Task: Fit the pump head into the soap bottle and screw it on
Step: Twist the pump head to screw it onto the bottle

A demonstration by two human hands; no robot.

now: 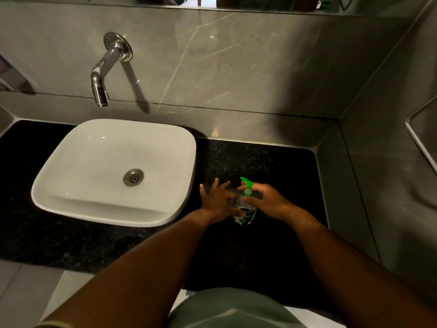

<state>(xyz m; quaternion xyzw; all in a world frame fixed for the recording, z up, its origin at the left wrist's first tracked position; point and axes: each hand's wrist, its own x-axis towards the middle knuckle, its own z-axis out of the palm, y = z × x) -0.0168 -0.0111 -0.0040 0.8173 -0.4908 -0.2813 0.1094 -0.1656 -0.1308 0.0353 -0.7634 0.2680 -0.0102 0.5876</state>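
Head view: soap bottle (244, 213), clear rounded plastic with a green label, is standing on the black speckled stone countertop (272, 162), just right of the glossy white rounded-square basin (113, 171). Pump head (247, 185), bright green with a white collar, is sitting in the bottle's neck, and the right hand (267, 200) is pinching it with curled fingertips. Left hand (218, 201), fingers splayed and straight, is pressing against the bottle's side.

green pump head (246, 181), white sink (71, 162), black speckled counter (260, 157)
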